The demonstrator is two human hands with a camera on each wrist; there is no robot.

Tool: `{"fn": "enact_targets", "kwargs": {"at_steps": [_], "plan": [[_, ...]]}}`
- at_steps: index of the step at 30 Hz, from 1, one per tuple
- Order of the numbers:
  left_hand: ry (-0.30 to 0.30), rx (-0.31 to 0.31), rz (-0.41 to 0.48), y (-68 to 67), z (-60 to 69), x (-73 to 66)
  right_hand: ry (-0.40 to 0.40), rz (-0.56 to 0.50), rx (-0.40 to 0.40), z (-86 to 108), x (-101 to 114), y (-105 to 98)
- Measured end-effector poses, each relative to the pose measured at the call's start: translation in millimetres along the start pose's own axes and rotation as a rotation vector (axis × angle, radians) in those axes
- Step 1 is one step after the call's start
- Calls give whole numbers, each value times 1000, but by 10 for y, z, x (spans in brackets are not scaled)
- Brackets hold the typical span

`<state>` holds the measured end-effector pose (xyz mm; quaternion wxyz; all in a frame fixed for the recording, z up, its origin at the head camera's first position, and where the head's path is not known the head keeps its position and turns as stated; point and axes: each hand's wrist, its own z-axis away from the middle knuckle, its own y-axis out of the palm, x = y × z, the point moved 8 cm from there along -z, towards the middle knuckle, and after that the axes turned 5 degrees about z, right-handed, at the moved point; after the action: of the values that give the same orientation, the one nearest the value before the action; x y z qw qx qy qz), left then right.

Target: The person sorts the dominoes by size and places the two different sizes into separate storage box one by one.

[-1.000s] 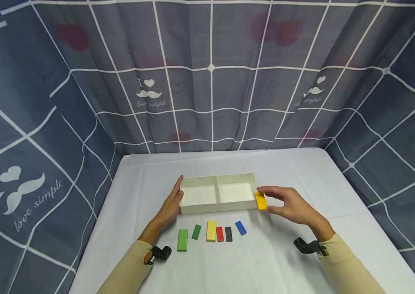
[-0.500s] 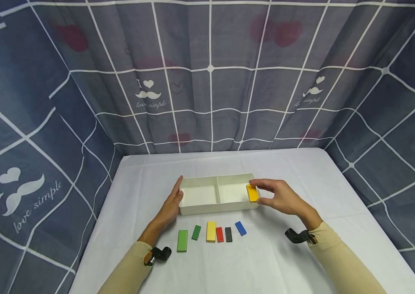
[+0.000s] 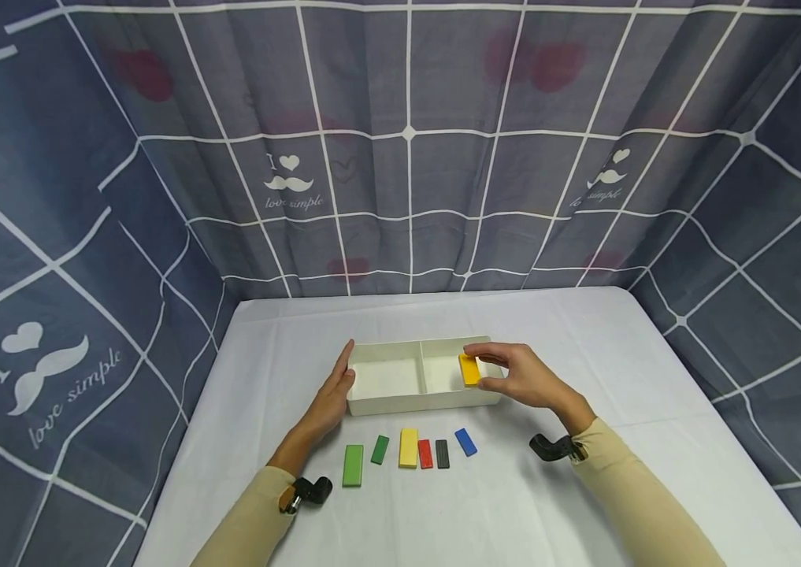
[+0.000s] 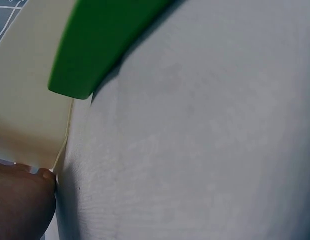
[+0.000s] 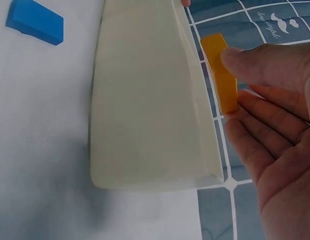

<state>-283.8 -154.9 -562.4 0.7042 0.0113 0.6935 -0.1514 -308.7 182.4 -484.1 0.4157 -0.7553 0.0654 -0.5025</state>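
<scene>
My right hand (image 3: 529, 376) pinches an orange-yellow block (image 3: 469, 370) between thumb and fingers, over the right compartment of a cream two-compartment box (image 3: 386, 405). The right wrist view shows the thumb on one face of the block (image 5: 220, 75), above the box's rim. My left hand (image 3: 325, 402) rests against the left end of the box, fingers extended along its side. In the left wrist view only part of that hand (image 4: 22, 200) shows, touching the box wall (image 4: 29, 95).
In front of the box lie a light green block (image 3: 353, 465), a dark green block (image 3: 380, 450), a yellow block (image 3: 408, 448), a red block (image 3: 425, 453), a black block (image 3: 443, 453) and a blue block (image 3: 466, 442). A checked curtain (image 3: 372, 173) surrounds the white table (image 3: 549, 512).
My right hand has carried the orange-yellow block leftward, from outside the box's right end to over the right compartment. The left hand and the loose blocks stay put.
</scene>
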Motion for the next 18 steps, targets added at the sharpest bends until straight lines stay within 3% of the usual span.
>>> {"fn": "enact_targets", "kwargs": {"at_steps": [18], "plan": [[-10, 10, -2, -3, -3, 7, -20, 12, 55, -264, -30, 225]]}}
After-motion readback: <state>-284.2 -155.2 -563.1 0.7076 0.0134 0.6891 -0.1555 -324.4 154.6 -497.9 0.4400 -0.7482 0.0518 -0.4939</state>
